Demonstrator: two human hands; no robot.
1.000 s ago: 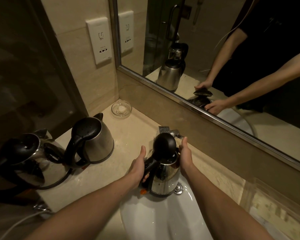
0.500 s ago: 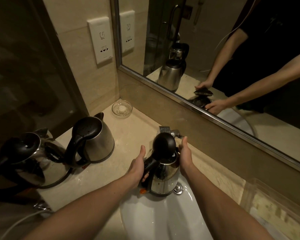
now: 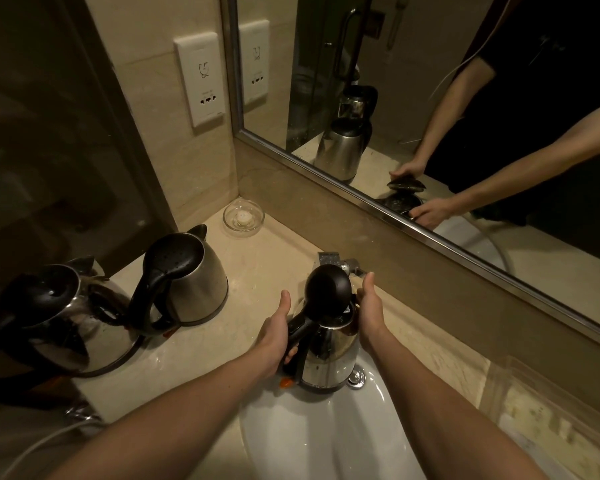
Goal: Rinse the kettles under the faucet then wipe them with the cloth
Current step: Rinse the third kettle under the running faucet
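Stainless-steel kettle with a black handle and a domed black lid, held upright over the back edge of the white ceramic sink basin, directly below the chrome faucet, as seen on my head-camera feed; its lid is tipped up on the hinge, leaving the mouth open. My left hand grips the black handle, fingers wrapped round it and thumb pointing up, while my right hand clasps the opposite side of the steel body, thumb raised and fingers curling behind it, mostly hidden from me. A small orange switch shows at the foot of the handle, and the round chrome drain stopper sits just beside the kettle's base. I cannot tell whether water is running. On the beige marble countertop to the left stand a second steel kettle with its black lid closed and, at the far left edge, a third steel kettle, its surface beaded with drops. A clear round glass dish sits in the back corner beneath a white wall socket plate. The framed wall mirror reflects both forearms and the kettles
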